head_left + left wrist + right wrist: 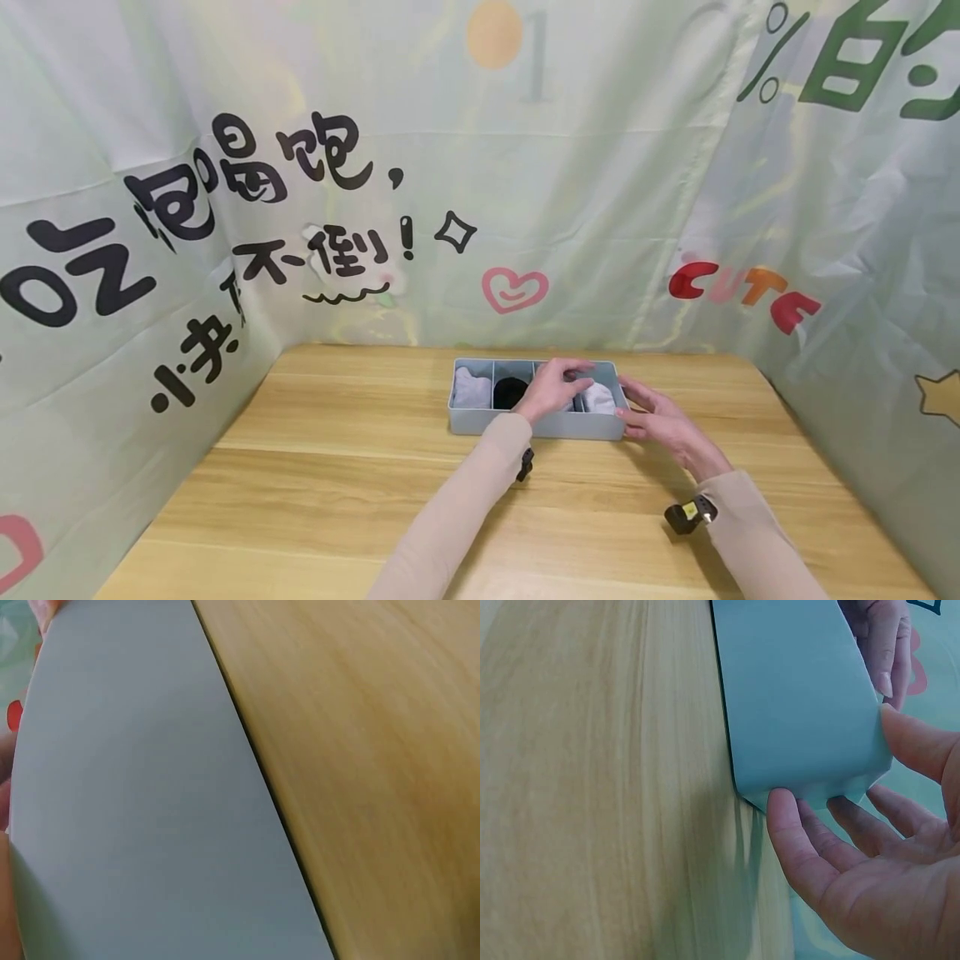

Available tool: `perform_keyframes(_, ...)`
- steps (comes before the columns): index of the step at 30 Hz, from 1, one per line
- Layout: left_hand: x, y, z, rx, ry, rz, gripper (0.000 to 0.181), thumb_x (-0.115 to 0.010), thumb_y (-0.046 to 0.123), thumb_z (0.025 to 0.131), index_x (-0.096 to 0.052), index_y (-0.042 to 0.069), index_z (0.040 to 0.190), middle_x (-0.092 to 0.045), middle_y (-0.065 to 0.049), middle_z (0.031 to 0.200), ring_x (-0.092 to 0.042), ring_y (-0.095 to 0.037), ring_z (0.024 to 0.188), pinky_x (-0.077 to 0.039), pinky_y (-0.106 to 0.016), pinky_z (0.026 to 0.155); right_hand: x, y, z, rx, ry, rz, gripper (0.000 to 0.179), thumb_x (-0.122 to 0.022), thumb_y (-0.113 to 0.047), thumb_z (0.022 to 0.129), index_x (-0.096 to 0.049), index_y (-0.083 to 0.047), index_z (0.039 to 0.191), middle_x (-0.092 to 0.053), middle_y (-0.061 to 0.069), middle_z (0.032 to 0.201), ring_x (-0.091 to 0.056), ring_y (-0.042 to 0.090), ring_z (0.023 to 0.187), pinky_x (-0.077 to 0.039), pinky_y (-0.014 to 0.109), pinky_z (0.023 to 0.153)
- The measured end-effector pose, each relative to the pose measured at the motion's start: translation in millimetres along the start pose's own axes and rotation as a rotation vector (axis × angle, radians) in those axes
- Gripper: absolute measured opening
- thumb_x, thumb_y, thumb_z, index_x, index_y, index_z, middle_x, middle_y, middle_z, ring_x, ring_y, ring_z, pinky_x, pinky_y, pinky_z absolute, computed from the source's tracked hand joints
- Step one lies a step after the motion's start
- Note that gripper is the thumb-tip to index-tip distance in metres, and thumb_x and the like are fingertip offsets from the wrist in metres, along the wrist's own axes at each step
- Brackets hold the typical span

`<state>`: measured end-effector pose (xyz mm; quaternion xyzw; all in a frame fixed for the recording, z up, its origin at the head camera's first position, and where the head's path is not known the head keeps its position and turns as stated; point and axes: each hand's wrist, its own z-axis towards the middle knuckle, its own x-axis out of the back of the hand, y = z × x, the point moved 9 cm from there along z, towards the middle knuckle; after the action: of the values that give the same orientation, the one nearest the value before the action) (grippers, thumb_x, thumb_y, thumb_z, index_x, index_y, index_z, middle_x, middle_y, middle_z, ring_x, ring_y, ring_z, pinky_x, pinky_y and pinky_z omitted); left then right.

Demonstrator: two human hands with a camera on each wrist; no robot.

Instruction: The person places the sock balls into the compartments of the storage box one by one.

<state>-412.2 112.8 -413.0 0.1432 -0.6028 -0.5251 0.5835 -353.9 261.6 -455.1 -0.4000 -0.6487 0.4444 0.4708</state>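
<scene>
A blue-grey divided storage box (573, 427) stands on the wooden table, with a row of compartments. A light grey cloth bundle (472, 389) fills the leftmost one, and beside it lies a black cloth bundle (511, 392). At the right end sits a whitish cloth bundle (598, 398). My left hand (553, 390) reaches over the compartments between, fingers spread apart; its fingertips show nothing held. Fingertips of my right hand (877, 840) rest against the box's right end wall, with the thumb at the top rim. The left palm's underside is hidden.
Printed fabric curtains (420, 183) hang behind and on both sides of the table (322, 483). The box stands near the table's back edge. A wrist camera (686, 515) is strapped to the right forearm.
</scene>
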Motion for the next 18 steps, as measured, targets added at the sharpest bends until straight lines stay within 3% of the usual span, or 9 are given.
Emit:
perform_keyframes(9,13.7,-2.5,-5.0,-0.084,0.069,-0.089,0.027,-0.057,0.019,0.100,-0.069,0.013,0.123,-0.070,-0.004,0.118,-0.062,-0.007,0.102,-0.051,-0.022,0.086,0,-1,0.4,0.014,0.027,-0.004,0.073,-0.057,-0.017,0.100,-0.014,-0.008,0.158,-0.015,0.024,0.161,-0.048,0.027,0.127,-0.052,0.036,0.095)
perform_keyframes(18,32.4,-5.5,-18.4,-0.105,0.090,-0.134,0.025,-0.057,0.019,0.100,-0.070,0.013,0.121,-0.071,-0.006,0.116,-0.062,-0.004,0.097,-0.051,-0.023,0.083,4,-5,-9.7,0.039,0.071,-0.046,0.072,-0.058,-0.017,0.099,-0.016,-0.004,0.157,-0.019,0.025,0.160,-0.042,0.033,0.133,-0.051,0.037,0.095)
